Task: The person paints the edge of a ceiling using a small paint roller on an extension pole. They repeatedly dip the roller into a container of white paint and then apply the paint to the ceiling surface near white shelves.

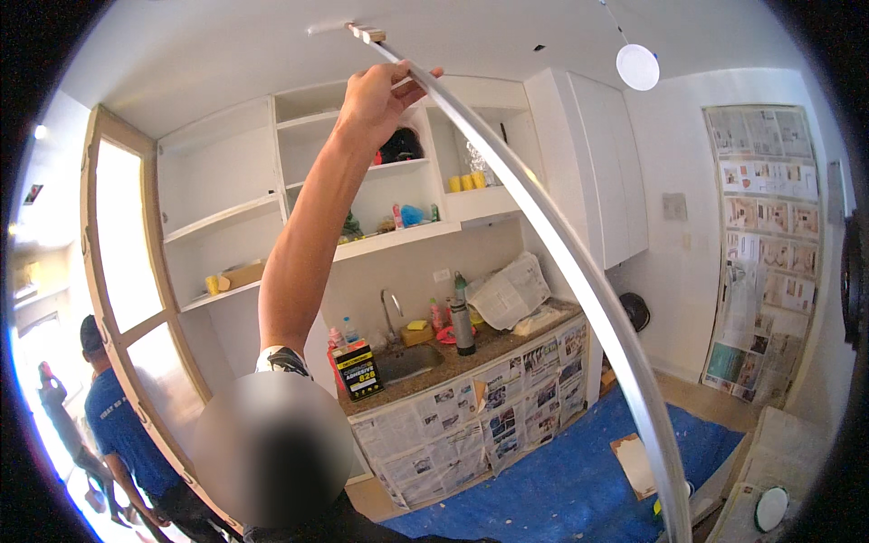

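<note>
My left hand (378,94) is raised near the ceiling, its fingers closed round the upper part of a long silvery metal pole (593,294). The pole slants from the ceiling down to the lower right, looking bowed in this wide picture. At its top end is a small brown and white head (367,34), too small to tell its kind, close to the ceiling. Beside that head a whitish streak (328,29) shows on the ceiling. My right hand is out of view, as is the pole's lower end. A round blur hides the area below my left elbow.
Open white shelves (385,244) hang behind my arm. Below stands a counter (425,389) with sink, bottles and a black-yellow tin (358,371); newspaper covers its front. A disc-shaped light (638,67) dangles right. Blue sheeting (534,507) covers the floor. A co-worker (127,416) stands beyond the wooden-framed door (136,226).
</note>
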Available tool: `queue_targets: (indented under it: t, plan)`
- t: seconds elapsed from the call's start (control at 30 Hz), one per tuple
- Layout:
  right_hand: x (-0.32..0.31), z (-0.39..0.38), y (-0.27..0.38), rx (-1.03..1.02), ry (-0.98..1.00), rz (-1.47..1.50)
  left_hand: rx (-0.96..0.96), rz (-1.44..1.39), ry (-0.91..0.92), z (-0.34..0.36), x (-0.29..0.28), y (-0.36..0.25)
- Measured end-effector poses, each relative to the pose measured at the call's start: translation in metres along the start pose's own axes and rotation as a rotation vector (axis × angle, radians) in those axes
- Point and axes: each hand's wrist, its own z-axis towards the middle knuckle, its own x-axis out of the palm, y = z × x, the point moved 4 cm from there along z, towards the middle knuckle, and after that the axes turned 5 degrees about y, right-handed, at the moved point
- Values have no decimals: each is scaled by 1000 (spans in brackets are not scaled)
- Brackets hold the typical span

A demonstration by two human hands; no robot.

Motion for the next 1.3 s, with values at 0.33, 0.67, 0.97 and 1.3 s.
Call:
queue_targets:
  t: [0.33,0.67,0.97,1.3]
  plan:
    - [110,124,30,24,118,121,-159,88,-274,45,-158,118]
    - [221,225,69,-34,5,241,-289,179,-338,66,-286,196]
    - [244,230,56,-71,60,291,-309,192,-296,37,-308,215]
    - [239,213,50,-89,126,183,-323,274,-373,18,-309,189]
